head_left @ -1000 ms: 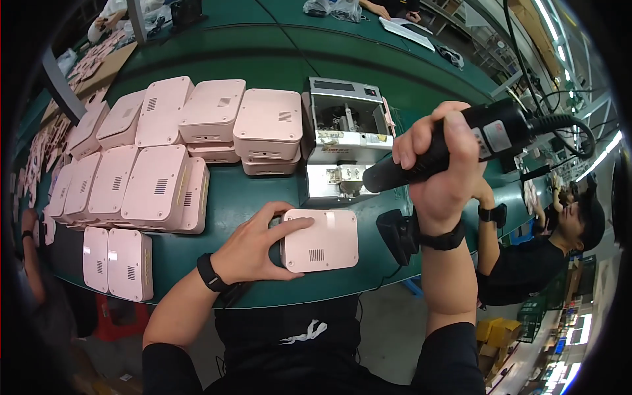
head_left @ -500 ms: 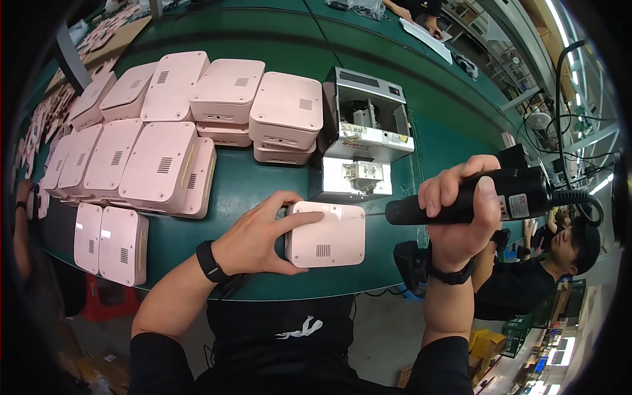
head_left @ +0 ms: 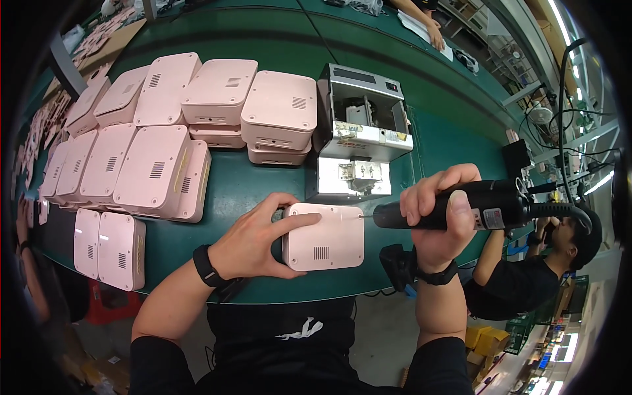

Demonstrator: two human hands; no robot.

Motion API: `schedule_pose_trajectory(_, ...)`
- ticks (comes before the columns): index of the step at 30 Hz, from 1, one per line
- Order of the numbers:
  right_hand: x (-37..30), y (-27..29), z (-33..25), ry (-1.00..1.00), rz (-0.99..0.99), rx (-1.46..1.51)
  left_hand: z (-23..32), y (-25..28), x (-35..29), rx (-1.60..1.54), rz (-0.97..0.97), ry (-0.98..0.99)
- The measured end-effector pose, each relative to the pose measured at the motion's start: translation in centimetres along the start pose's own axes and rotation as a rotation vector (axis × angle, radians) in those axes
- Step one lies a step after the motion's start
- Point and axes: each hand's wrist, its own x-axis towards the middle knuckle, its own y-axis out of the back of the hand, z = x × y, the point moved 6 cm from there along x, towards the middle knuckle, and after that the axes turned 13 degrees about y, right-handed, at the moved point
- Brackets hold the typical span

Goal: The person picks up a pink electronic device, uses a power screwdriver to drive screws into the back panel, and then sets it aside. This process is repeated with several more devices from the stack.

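Note:
A pale pink square plastic case (head_left: 339, 234) with a small slotted vent and corner screw holes lies on the green table in front of me. My left hand (head_left: 253, 238) grips it from the left, thumb and fingers spanning its side, index finger across the top. In my right hand (head_left: 442, 214) is a black corded electric screwdriver (head_left: 501, 203), held nearly level. Its thin bit points left and meets the case's upper right corner; whether it sits in the hole or just above, I cannot tell. A metal screw feeder (head_left: 365, 141) stands just beyond the case.
Stacks of similar pink cases (head_left: 155, 161) fill the table's left side, and two more (head_left: 122, 250) stand nearer its front edge. A cable (head_left: 559, 209) trails from the screwdriver. A person (head_left: 526, 263) in black is at the right; another person's arm (head_left: 428, 26) rests at the far table.
My right hand has brought the screwdriver left, so its bit reaches the case's upper right corner. My left hand keeps the same grip. The person at the right has raised a hand toward the head.

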Motion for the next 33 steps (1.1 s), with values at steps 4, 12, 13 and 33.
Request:
schedule_pose_trajectory(4,0.3,0.1,0.1,-0.033,0.015,-0.010,0.1,-0.1,0.0,0.005,-0.008,-0.002)
schedule_pose_trajectory(12,1.2,0.0,1.0,-0.094,-0.112,0.099,-0.1,-0.4,-0.3,0.066,-0.021,0.004)
schedule_pose_trajectory(13,1.5,0.0,1.2,-0.104,-0.149,0.142,-0.1,-0.4,-0.2,0.067,-0.020,0.000)
schedule_pose_trajectory(33,2.5,-0.2,1.8,-0.178,-0.274,0.275,-0.2,-0.6,0.0,0.061,-0.035,0.023)
